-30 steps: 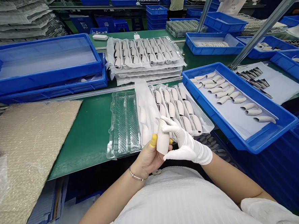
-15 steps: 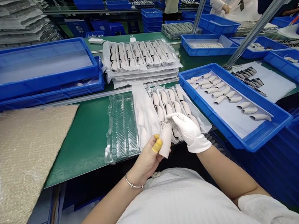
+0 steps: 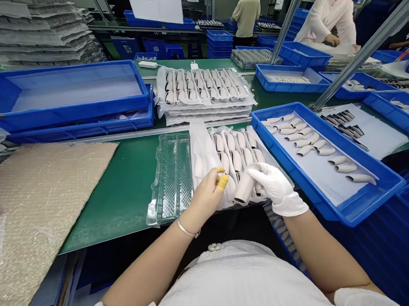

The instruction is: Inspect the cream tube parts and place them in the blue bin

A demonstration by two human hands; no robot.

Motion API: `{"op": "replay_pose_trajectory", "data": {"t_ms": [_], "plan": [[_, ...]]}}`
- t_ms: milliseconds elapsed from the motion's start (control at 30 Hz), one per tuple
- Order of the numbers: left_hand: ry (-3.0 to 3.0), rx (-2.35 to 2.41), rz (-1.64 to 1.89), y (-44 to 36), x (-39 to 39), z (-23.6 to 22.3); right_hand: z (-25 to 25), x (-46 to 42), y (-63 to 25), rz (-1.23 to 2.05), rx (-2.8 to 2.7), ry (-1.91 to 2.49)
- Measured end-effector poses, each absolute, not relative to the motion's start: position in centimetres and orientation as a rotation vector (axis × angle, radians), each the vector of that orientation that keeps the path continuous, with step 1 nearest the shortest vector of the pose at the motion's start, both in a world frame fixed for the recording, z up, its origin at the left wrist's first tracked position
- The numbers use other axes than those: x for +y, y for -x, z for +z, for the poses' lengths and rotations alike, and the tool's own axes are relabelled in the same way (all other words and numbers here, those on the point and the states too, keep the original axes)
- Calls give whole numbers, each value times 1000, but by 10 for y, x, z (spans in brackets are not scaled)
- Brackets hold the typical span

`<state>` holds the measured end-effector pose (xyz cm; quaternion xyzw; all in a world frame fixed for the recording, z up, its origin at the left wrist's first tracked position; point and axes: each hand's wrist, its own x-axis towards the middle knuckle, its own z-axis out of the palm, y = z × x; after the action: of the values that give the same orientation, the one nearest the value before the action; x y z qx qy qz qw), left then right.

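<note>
My right hand (image 3: 278, 187), in a white glove, grips a pale, hollow, curved shell piece (image 3: 245, 186) by its upper end. The piece's dark open end points down and left. Just left of it is my left hand (image 3: 208, 189), with yellow covers on thumb and finger; the fingertips are slightly apart and nothing shows between them. Both hands are over the near edge of a clear plastic tray (image 3: 167, 173). White paper (image 3: 202, 148) covers its middle, and rows of similar pale pieces (image 3: 236, 160) lie in its right part, partly hidden by my hands.
At right, a blue bin (image 3: 363, 208) holds loose pale pieces. Behind stands a stack of filled trays (image 3: 208, 109). Larger blue bins (image 3: 84, 107) and bubble wrap (image 3: 53, 180) are at left. A slanted metal post (image 3: 351, 63) rises at right. Co-workers stand farther back.
The shell piece has passed from my left hand to my right hand, and its dark open end now faces down and left. My left fingers have come off it. The view has tilted up slightly.
</note>
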<state>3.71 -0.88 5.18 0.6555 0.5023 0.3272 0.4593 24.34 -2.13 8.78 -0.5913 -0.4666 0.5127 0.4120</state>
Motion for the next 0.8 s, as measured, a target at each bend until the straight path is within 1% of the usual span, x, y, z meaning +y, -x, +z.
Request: {"op": "replay_pose_trajectory", "data": {"t_ms": [133,233,333,467,633,800], "plan": [[-2044,1339,500,-42,30,57,90,-19,-249,1319,-1128,1487],[-2148,1352,416,-44,47,56,92,-15,-247,1301,-1193,1503],[-2119,1392,450,-27,52,58,94,-6,-243,1273,-1243,1483],[-1940,1591,543,28,48,59,96,19,-233,1248,-1379,1491],[-1639,1836,516,99,31,47,88,76,-202,1399,-1530,1491],[-1551,2001,368,129,11,40,69,150,-155,1579,-1576,1355]]}}
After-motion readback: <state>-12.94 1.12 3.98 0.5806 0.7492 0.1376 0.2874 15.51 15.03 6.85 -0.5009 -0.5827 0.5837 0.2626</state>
